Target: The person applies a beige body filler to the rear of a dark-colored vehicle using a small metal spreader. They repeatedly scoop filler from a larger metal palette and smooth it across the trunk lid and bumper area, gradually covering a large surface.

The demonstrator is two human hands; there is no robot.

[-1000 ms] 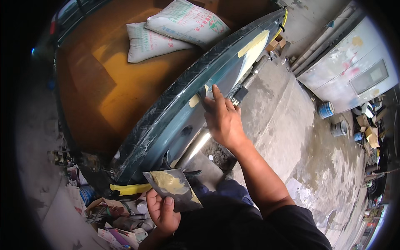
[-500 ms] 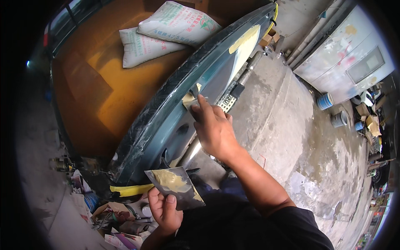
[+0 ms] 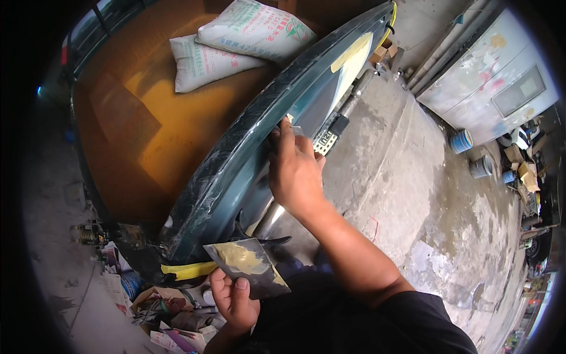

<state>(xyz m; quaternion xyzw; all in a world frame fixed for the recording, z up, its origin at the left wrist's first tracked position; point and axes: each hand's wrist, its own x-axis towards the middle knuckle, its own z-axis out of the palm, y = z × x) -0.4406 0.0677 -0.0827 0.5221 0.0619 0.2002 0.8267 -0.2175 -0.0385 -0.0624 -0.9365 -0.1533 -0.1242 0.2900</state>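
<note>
one tool per hand; gripping a dark board (image 3: 265, 282) in the left hand (image 3: 237, 300), putty (image 3: 237, 258) on top; pinching a scraper (image 3: 297, 131), mostly hidden, in the right hand (image 3: 296, 174) at the teal panel (image 3: 233, 194); could leave ridges if pressing unevenly; could snag the board on a black hooked piece (image 3: 276, 241) between the hands; beyond the right hand, two white sacks (image 3: 253, 29).

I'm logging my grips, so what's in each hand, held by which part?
Left hand: putty-smeared plate, by its lower-left edge. Right hand: apparently a spreader, mostly hidden; its gripped part can't be told.
</note>
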